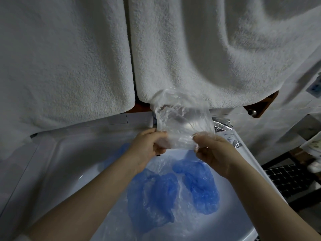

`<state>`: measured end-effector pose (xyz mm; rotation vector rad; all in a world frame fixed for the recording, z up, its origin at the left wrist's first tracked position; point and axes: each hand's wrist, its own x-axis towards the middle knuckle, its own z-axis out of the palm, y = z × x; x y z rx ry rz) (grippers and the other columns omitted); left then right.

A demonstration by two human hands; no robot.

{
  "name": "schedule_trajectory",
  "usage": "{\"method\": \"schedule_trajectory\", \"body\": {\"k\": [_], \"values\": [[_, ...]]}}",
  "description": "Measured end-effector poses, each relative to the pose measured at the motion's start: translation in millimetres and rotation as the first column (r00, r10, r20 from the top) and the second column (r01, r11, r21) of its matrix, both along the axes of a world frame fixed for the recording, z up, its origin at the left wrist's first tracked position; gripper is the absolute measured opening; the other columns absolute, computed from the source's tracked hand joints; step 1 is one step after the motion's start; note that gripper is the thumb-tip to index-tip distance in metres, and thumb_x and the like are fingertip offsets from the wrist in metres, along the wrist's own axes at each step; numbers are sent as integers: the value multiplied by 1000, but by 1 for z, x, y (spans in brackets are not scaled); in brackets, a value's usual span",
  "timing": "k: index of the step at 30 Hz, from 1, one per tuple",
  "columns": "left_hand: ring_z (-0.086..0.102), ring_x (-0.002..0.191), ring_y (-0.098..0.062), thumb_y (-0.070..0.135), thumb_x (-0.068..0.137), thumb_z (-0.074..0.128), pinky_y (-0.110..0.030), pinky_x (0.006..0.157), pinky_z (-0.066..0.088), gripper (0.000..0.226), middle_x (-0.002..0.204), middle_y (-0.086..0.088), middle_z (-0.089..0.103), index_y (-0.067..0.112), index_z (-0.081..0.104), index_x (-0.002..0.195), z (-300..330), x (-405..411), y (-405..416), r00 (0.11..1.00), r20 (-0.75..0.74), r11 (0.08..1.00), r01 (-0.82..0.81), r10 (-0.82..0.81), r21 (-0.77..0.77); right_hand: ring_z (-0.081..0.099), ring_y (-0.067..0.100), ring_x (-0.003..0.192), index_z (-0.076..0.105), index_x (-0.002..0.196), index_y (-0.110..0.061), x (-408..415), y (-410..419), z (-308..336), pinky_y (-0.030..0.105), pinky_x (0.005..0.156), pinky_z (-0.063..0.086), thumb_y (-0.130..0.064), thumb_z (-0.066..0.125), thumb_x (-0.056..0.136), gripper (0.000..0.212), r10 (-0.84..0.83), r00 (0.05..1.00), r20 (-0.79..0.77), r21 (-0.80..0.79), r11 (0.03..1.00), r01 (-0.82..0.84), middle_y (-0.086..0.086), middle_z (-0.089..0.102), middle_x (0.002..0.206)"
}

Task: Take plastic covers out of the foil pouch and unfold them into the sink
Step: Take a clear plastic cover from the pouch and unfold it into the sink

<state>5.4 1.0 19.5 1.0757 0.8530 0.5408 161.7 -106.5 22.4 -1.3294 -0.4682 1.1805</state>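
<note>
Clear plastic cover (pixel 184 126), thin and crinkled, held up above the sink (pixel 57 164) and partly spread between both hands. Left hand (pixel 147 146) pinches its lower left edge, fingers curled onto the film; right hand (pixel 212 150) pinches the lower right edge the same way. The sheet is stretched between them and rises toward the white towels (pixel 191 49) hanging behind; its upper part looks bunched, so unfolding seems only partway done. Below, in the sink basin, blue plastic covers (pixel 173 192) already lie loose and opened out, at least two lobes visible, with some clear film (pixel 161 164) among them. Foil pouch (pixel 225 129) lies on the sink's far right rim, just behind the right hand, torn open by the look of it; whether anything remains inside cannot be told. Judgement: task well along, with several covers out and dropped in the basin, one in hand mid-unfold. Left to do: finish spreading this cover, release it into the sink, then check the pouch for more. At the right edge, a dark wooden panel with a metal knob (pixel 252 112).
</note>
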Motion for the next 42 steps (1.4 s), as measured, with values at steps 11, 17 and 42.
{"method": "schedule_trajectory", "body": {"k": [11,17,42], "values": [[63,49,-16,-2,90,41,-17,42,41,21,60,-8,68,11,56,84,7,-5,1,988,132,995,76,-84,58,45,9,39,65,86,-11,3,-3,2,15,40,41,0,47,83,22,43,984,-173,146,989,-18,2,46,48],[62,55,-6,-3,83,50,-14,50,47,39,60,7,66,22,69,60,7,-12,10,968,174,975,151,-179,162,57,18,54,70,62,-10,16,-2,-6,21,53,49,-35,86,38,38,143,990,8,393,909,-135,7,61,60],[60,81,-11,0,75,72,-14,66,52,28,96,-6,61,24,65,89,8,-16,11,996,-78,919,67,-40,389,53,-2,49,64,73,-10,22,-7,13,9,51,41,9,61,80,21,-54,783,619,183,980,-77,-11,62,55]]}}
